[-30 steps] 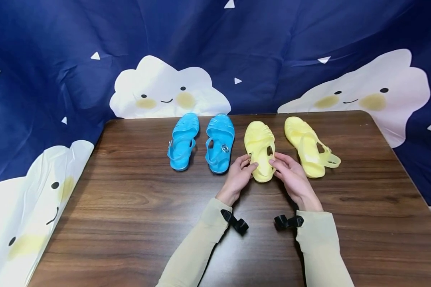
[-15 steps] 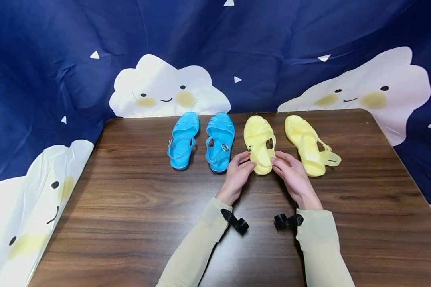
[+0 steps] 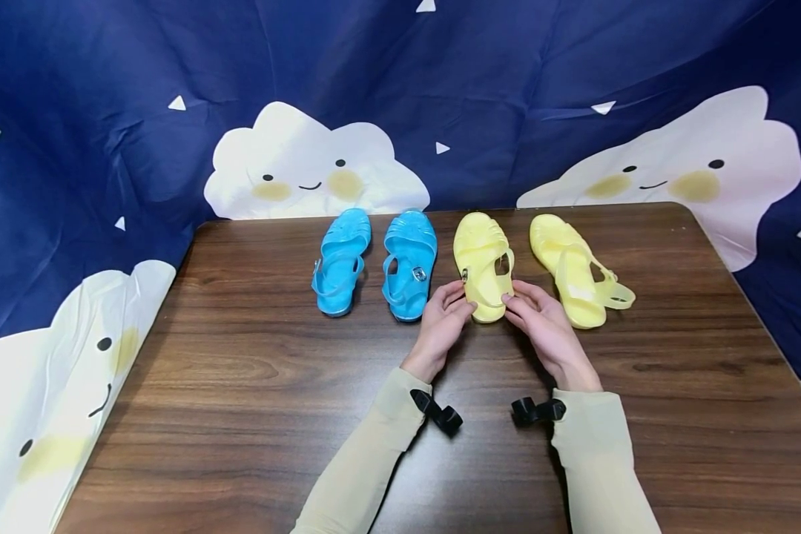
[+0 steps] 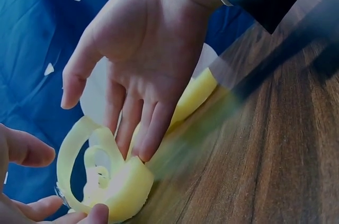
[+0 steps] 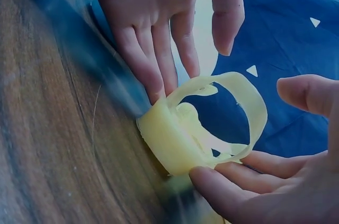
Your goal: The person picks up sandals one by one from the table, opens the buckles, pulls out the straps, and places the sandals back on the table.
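"Fingers [image 5: 139, 65] first: how did they stand?"

"Unclenched. Your left hand [image 3: 443, 326] and right hand [image 3: 541, 326] both had them held fairly straight against the sides of a glossy, pale-yellow plastic sandal [image 3: 489, 285] near its heel, and the wrist views showed both thumbs apart from it, so you pressed rather than pinched."

"And where was that sandal?"

"Toward the far side of the dark wood-grain counter [image 3: 254, 415], toe pointing away from you, between a bright-blue, shiny plastic sandal [image 3: 407, 278] on your left and a second pale-yellow sandal [image 3: 577, 285] lying angled on your right."

"What could have gone wrong from there?"

"Your forward room looked short: the toe was near the back edge, by the dark-blue cloth backdrop [image 3: 480, 89], so too long a push could have carried it over. Unequal pressure from your hands would probably have swung the heel sideways. A finger snagging the looped heel strap [image 5: 257, 110] or the small metal buckle [image 3: 464, 275] could have tugged it askew."

"Any danger to the others?"

"Some. Your hands were near both neighbours; a wide, careless withdrawal could have nudged either out of place."
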Available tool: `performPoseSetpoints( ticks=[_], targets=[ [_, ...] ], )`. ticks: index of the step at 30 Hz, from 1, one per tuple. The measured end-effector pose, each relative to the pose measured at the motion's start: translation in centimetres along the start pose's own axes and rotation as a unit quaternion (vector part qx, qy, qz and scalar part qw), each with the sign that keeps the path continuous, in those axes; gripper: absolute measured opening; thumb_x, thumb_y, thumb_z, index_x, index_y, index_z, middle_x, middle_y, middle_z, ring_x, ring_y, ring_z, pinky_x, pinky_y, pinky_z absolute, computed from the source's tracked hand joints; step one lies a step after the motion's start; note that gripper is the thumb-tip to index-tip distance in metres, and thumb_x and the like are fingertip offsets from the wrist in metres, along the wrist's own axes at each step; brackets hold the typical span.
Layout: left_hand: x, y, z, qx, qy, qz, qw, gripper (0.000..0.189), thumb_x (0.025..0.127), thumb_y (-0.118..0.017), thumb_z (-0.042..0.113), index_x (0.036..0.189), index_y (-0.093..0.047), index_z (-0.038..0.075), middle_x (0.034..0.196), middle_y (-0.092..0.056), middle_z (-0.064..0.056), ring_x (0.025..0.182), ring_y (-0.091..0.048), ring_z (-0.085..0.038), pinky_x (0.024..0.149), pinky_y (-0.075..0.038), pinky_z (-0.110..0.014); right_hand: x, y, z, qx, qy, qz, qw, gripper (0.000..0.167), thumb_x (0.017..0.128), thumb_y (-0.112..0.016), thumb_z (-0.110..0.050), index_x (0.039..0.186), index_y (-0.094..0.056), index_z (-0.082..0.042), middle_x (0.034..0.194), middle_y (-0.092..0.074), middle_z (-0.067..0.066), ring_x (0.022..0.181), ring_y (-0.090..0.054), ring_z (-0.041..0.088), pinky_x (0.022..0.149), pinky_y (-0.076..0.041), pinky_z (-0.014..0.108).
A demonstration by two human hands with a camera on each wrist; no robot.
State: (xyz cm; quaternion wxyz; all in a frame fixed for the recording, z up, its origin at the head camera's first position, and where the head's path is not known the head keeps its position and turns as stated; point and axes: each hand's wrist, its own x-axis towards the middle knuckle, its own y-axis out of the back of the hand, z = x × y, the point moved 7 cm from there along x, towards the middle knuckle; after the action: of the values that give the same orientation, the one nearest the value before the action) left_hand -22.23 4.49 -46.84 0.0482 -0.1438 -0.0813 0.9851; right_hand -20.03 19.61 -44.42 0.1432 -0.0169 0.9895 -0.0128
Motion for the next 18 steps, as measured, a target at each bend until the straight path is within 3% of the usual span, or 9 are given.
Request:
performPoseSetpoints(
  ticks=[9, 13, 15, 18],
  targets=[
    [-0.3, 0.3, 0.3, 0.003, -0.003, 0.013, 0.9999, 0.044, 0.090, -0.060, 0.006, 0.132, -0.052, 0.007, 0.134, -0.056, -0.013, 0.118, -0.058, -0.023, 0.091, -0.051, -0.036, -0.1, 0.3, -0.4, -0.019, 0.013, 0.001, 0.9997, 0.062, 0.098, -0.055, -0.025, 0.146, -0.029, 0.006, 0.144, -0.037, 0.023, 0.110, -0.055, 0.006, 0.097, -0.048, 0.022],
    [-0.4, 0.4, 0.5, 0.014, -0.013, 0.021, 0.9996, 0.041, 0.090, -0.059, 0.004, 0.130, -0.053, 0.006, 0.130, -0.057, -0.014, 0.114, -0.059, -0.024, 0.090, -0.051, -0.034, -0.8, 1.0, -1.5, -0.077, 0.049, 0.000, 0.9959, 0.057, 0.099, -0.055, -0.026, 0.140, -0.038, 0.009, 0.140, -0.042, 0.025, 0.101, -0.059, -0.002, 0.092, -0.050, 0.020],
    [-0.5, 0.5, 0.9, 0.036, -0.033, 0.036, 0.9981, 0.040, 0.089, -0.058, 0.003, 0.129, -0.054, 0.005, 0.128, -0.058, -0.015, 0.113, -0.060, -0.025, 0.089, -0.051, -0.032, -1.4, 1.7, -2.6, -0.109, 0.084, 0.016, 0.9904, 0.053, 0.098, -0.056, -0.027, 0.135, -0.045, 0.010, 0.131, -0.053, 0.015, 0.097, -0.060, -0.005, 0.088, -0.051, 0.019],
    [-0.9, 0.6, 2.2, 0.100, -0.100, 0.077, 0.9869, 0.039, 0.087, -0.057, 0.001, 0.126, -0.056, 0.003, 0.125, -0.057, -0.016, 0.112, -0.059, -0.028, 0.089, -0.050, -0.031, -2.4, 3.3, -4.4, -0.085, 0.146, 0.062, 0.9836, 0.041, 0.097, -0.059, -0.020, 0.124, -0.055, 0.010, 0.115, -0.065, 0.002, 0.092, -0.064, -0.005, 0.082, -0.053, 0.016]
  ],
)
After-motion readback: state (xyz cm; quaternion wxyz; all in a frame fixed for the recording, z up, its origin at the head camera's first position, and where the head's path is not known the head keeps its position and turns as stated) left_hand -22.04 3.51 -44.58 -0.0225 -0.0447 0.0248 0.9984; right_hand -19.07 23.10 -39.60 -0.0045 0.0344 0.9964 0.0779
